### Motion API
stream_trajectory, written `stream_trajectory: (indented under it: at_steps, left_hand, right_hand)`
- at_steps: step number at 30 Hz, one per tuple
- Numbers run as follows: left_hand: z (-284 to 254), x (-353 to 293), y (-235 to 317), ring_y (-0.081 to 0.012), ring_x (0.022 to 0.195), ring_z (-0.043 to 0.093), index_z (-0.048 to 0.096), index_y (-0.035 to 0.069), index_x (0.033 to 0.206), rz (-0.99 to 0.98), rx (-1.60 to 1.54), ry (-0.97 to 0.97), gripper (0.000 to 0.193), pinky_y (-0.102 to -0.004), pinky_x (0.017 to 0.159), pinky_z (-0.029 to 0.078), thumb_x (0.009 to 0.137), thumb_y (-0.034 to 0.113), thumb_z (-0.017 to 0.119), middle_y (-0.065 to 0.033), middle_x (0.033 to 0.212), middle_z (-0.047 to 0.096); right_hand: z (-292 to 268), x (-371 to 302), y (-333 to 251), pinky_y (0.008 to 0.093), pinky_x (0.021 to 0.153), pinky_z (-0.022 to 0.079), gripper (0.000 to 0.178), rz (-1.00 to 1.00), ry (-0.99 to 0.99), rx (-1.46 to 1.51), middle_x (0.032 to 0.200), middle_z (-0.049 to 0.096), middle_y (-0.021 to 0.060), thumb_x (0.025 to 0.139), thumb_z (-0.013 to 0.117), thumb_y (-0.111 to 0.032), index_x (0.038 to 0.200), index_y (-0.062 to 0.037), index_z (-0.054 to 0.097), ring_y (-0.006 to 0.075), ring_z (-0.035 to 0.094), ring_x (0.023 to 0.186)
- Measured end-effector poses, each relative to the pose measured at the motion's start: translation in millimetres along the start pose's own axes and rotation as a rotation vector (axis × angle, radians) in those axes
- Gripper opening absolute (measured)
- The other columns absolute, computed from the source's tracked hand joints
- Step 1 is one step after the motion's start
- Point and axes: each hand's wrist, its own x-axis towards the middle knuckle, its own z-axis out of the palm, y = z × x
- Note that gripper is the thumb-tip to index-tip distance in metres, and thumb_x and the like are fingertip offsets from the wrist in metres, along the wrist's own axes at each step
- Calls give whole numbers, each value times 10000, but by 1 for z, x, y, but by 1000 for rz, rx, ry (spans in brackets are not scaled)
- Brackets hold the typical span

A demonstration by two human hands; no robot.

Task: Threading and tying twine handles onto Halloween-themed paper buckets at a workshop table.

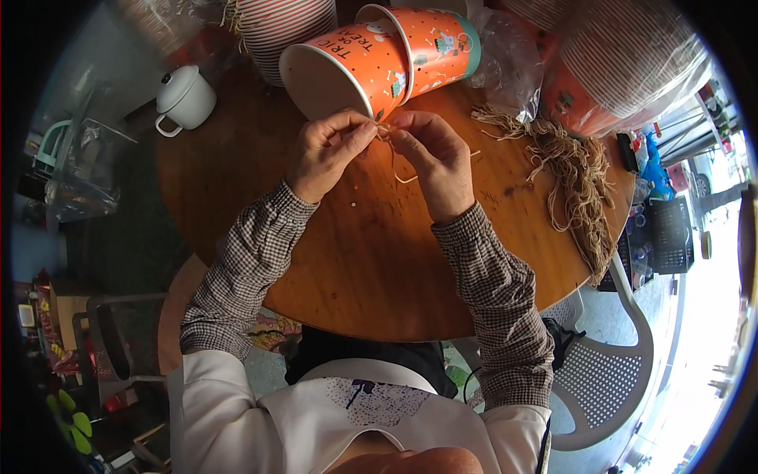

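Both my hands meet over the far middle of the round wooden table, fingertips pinched on one thin tan cord (404,181). My left hand (334,150) is closed, thumb against index finger, at a small loop in the cord. Close beside it, my right hand (434,158) pinches the same loop, and a loose end of cord hangs below the fingers. Just beyond my hands lie orange printed paper buckets (387,79), nested one in another on their side, the open white mouth facing left. To the right, a bundle of similar tan cords (564,170) spreads across the table.
A white lidded enamel mug (185,99) stands at the table's far left. Plastic-wrapped stacks of orange buckets (624,71) fill the far right, and another stack (288,28) rises at the back. A grey chair (604,379) is at the right, beside the wooden table (355,268).
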Motion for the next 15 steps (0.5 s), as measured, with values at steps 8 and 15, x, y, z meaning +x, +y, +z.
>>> stream_trajectory:
  at_steps: [8,15]
  left_hand:
    - [1,3,-4,-18,674,495,654,-25,910,180,84,-22,98,-174,583,401,909,64,613,25,783,581]
    - [4,4,5,-33,710,536,658,-14,926,278,215,23,75,-176,597,429,890,45,631,6,841,588]
  right_hand:
    - [-4,2,1,256,712,506,118,-278,-48,-467,933,657,33,854,679,-41,956,-1,633,90,610,807]
    - [-7,3,5,236,664,497,76,-155,90,-269,852,663,25,874,661,-55,931,-9,641,93,594,693]
